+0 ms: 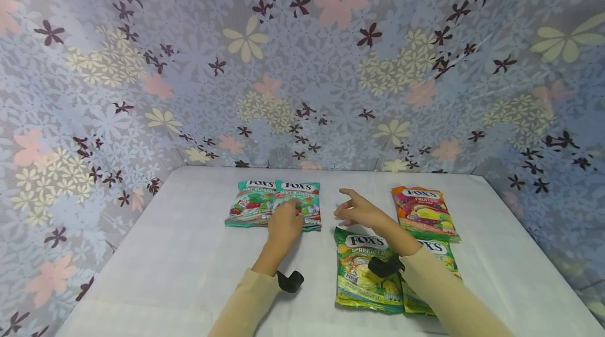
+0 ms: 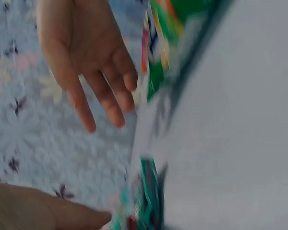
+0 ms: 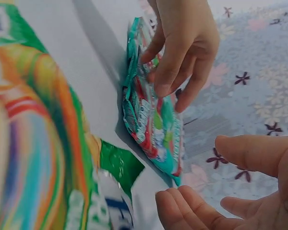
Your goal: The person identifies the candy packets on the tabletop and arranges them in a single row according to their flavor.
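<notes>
My left hand rests its fingertips on the right one of two teal Fox's Mint Blossom candy packets. In the right wrist view the left hand has loosely bent fingers touching this packet's face. The other Mint Blossom packet lies against it on the left, partly covered. My right hand hovers with nothing in it, fingers spread, just above the top of a green Fox's Spring Tea packet. The left wrist view shows the right hand's palm and loosely extended fingers.
A second Spring Tea packet lies partly under my right forearm. An orange and red Fox's Fruits packet lies behind it at the right. All packets are on a white-covered table, with a flower-patterned curtain along its far edge.
</notes>
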Tool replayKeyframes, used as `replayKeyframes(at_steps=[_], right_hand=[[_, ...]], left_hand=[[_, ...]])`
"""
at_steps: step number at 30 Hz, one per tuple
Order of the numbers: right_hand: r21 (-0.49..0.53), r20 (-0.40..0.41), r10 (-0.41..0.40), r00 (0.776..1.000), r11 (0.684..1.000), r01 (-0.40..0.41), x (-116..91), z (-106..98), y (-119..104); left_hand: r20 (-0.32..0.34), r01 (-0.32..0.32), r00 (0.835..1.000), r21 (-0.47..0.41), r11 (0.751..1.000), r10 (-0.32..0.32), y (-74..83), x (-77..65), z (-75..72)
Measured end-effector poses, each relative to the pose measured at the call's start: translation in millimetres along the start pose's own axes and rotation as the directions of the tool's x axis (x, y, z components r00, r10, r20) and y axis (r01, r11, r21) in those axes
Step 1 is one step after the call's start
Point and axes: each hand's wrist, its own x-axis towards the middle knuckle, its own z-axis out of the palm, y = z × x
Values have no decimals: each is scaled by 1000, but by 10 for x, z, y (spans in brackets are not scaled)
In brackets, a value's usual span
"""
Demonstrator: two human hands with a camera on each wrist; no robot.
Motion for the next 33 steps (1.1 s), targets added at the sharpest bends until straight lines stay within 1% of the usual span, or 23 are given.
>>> replayKeyframes(at_steps=[2, 4, 6, 8, 11, 15, 17, 19, 22, 25, 29, 31, 33], right_hand=[[-8, -3, -5, 1000, 1000, 5, -105, -44, -7], [-11, -2, -19, 1000, 1000, 19, -220, -77, -17], [-4, 0, -29, 1000, 1000, 29, -333, -99, -21], [-2, 2, -39, 999, 999, 39, -450, -118, -21], [-24, 2, -41, 999, 999, 41, -619, -152, 6], [-68, -1, -22, 1000, 997, 22, -843, -200, 69], [-58, -1, 6, 1000, 998, -6, -949, -213, 101], [-31, 3, 30, 1000, 999, -30, -1047, -228, 137], [8, 7, 76, 997, 997, -76, -1177, -247, 178], [29, 19, 105, 994, 994, -106, -1267, -261, 210], [48, 35, 129, 991, 990, -131, -1339, -275, 244], [50, 42, 130, 991, 990, -132, -1359, -290, 266], [41, 38, 144, 989, 988, -146, -1369, -295, 287]], left_hand=[[85, -8, 996, -57, 998, 13, 83, -56, -16], [155, -23, 987, -97, 995, 38, 153, -113, -23], [225, -30, 972, -153, 988, 65, 208, -167, -34], [278, -37, 956, -186, 982, 89, 252, -224, -40], [349, -17, 930, -261, 965, 111, 302, -312, -41], [426, 44, 899, -317, 947, 101, 356, -434, -17], [462, 67, 881, -330, 942, 99, 378, -489, -6], [493, 86, 864, -341, 936, 100, 400, -537, 9], [523, 95, 845, -356, 930, 114, 434, -587, 15], [530, 83, 838, -351, 933, 125, 452, -615, 19], [529, 48, 838, -316, 947, 134, 446, -634, 52], [536, 48, 834, -311, 949, 133, 439, -643, 78], [548, 64, 827, -318, 946, 128, 434, -658, 98]])
